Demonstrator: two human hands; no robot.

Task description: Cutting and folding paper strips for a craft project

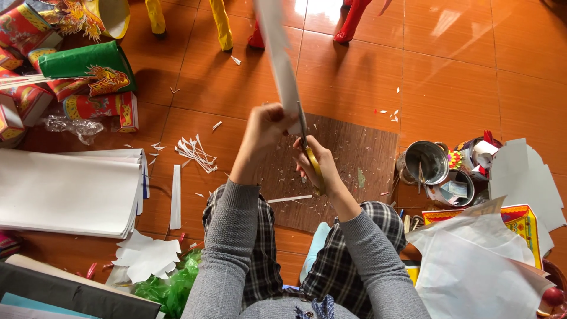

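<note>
Cutting: yellow-handled scissors (pixel 311 160) work into a long white paper strip (pixel 280 59), over a brown cutting board (pixel 360 159) on the orange tile floor (pixel 460 77).
Left hand (pixel 263 133): fingers curled tight on the lower end of the strip, holding it upright and tilted away — top of the strip runs out of view.
Right hand (pixel 319 168): closed through the scissor handles, blades pointing up along the strip's right edge; how far the blades gape, cannot tell.
Steel pot (pixel 426 161): stands just right of the board, open mouth up; a thin stick or tool leans inside, other contents too dark to tell.
Round tin (pixel 455 188): touching the pot on its lower right — holds folded paper scraps.
Small cup (pixel 475 155): behind the tin, stuffed with white and red paper bits.
White sheet stack (pixel 71 192): thick pile left of the knees, well apart from the hands.
Cut strip (pixel 175 197): lies flat beside the stack.
Trimmings (pixel 195 152): thin white slivers heaped on the floor near the left forearm.
Printed boxes (pixel 35 77): red, green and gold, dragon pattern, clustered top left.
Tissue paper (pixel 478 266): crumpled white sheets at lower right, over a yellow printed piece.
Green plastic bag (pixel 171 286): by the left knee.
</note>
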